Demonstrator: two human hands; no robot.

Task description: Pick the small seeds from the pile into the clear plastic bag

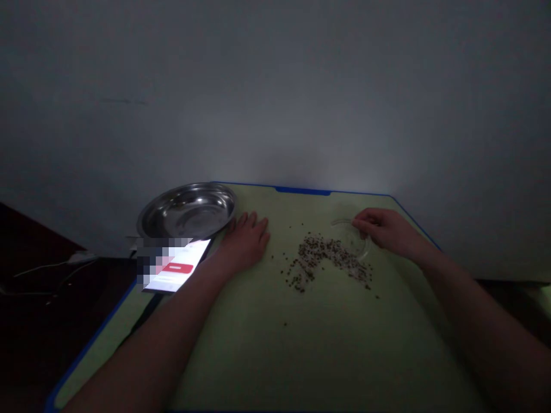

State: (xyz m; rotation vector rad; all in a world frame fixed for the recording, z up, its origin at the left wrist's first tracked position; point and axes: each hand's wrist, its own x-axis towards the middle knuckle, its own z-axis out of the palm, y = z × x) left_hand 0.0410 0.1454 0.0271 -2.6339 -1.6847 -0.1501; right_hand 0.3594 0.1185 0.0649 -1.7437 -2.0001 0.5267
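Note:
My left hand (246, 244) lies flat on the table with its fingers spread, close beside a shiny steel basin (193, 215). It holds nothing. My right hand (385, 228) pinches the rim of a clear, round, shallow dish (365, 252) between thumb and fingers. Whether the dish is a lid is hard to make out. Just left of the dish, partly bordering it, a pile of small dark and pale grains (322, 249) spreads over the table in an arch, with a few loose grains scattered around.
A lit phone or tablet (178, 272), partly blurred out, rests at the table's left, below the basin. The green table (327, 355) has a blue edge and stands against a grey wall (275, 92). White cables (80, 258) run at the far left.

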